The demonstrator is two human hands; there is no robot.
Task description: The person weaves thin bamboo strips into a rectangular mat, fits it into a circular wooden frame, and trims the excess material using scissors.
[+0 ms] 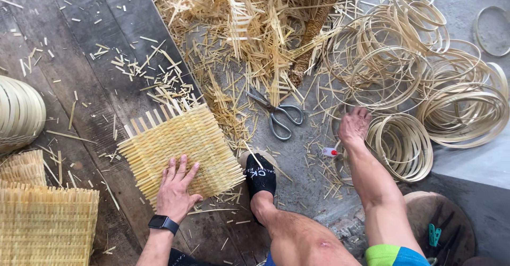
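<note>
Far out to the left of the pressing hand, a stack of finished pale woven bamboo mats (45, 226) is seen at the bottom edge, with a bundle of curved bamboo strips (18, 112) above it, so a fair bit of weaving looks already done.

The left hand (175, 189), black smartwatch (162, 223) on the wrist, is laid flat and spread open on the near edge of a square pale-yellow woven bamboo mat (180, 144). Nothing is gripped; the mat is just pinned to the dark wooden floor (79, 43) under the palm. The weave seems closed across the whole square, but loose strip ends stick out along the side farthest from the palm, so trimming or edging is probably what's left.

Just right of that hand, a black sock-clad foot (261, 174) is planted beside the mat's corner. Beyond it, a pair of grey metal scissors (279, 114) is left lying open among a heap of straw-coloured bamboo offcuts (239, 27), untouched by either hand.

Further right, the right hand (355, 125) is stretched out with fingers curled down toward the floor among coils of thin bamboo hoops (404, 144). Whether anything is pinched there can't be told. A small white-and-red lighter-like object (329, 151) lies just below that hand's wrist. Plenty of hoops are piled beyond the fingertips and none is fitted to the mat yet, so it's judged roughly mid-way.
</note>
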